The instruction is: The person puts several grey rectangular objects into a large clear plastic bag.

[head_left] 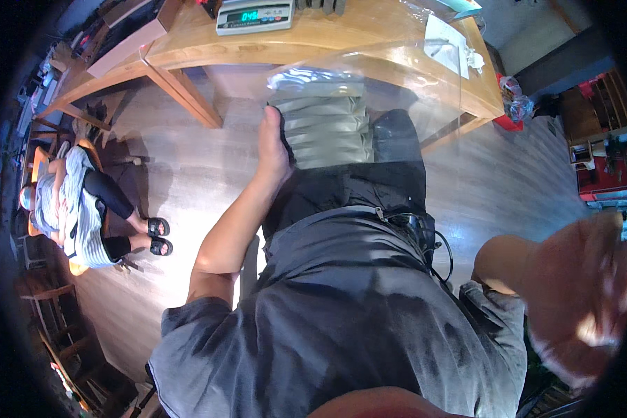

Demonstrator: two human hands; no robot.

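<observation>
A stack of silvery-grey pouches lies over my lap inside a large clear plastic bag, whose loose film spreads out to the right. My left hand grips the left side of the stack, thumb on the near face and the other fingers hidden behind it. Away from the bag, my right hand is raised close to the camera at the right edge. Motion smears its fingers, so what they do or hold cannot be made out.
Ahead stands a wooden table bearing a digital scale and a white paper sheet. A long open cardboard box is at the far left. Beyond the table's right corner is a red box. A person sits at the left.
</observation>
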